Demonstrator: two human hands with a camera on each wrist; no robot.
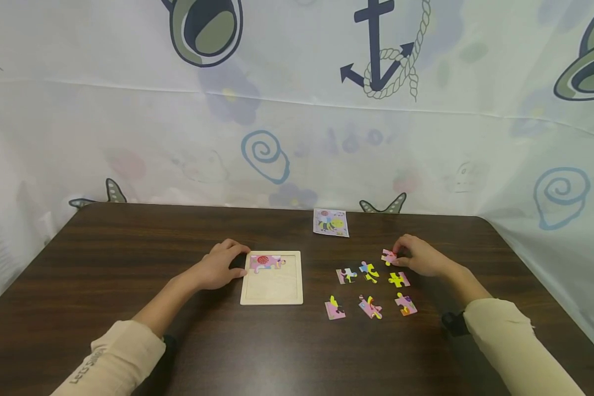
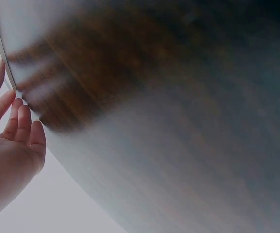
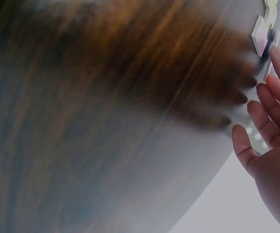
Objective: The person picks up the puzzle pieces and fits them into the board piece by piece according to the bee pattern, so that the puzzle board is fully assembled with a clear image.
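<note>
A square wooden puzzle tray lies on the table, with assembled pink puzzle pieces along its top left. My left hand touches the tray's left edge with thumb and index finger near the upper corner; its other fingers are loosely bent in the left wrist view. To the right, my right hand pinches a pink puzzle piece between thumb and index finger, at or close to the tabletop. In the right wrist view, that piece is mostly hidden by the fingers.
Several loose pieces lie between the tray and my right hand, among them a yellow one and a blue-and-yellow one. A picture card lies at the back edge of the dark table. A printed curtain hangs behind.
</note>
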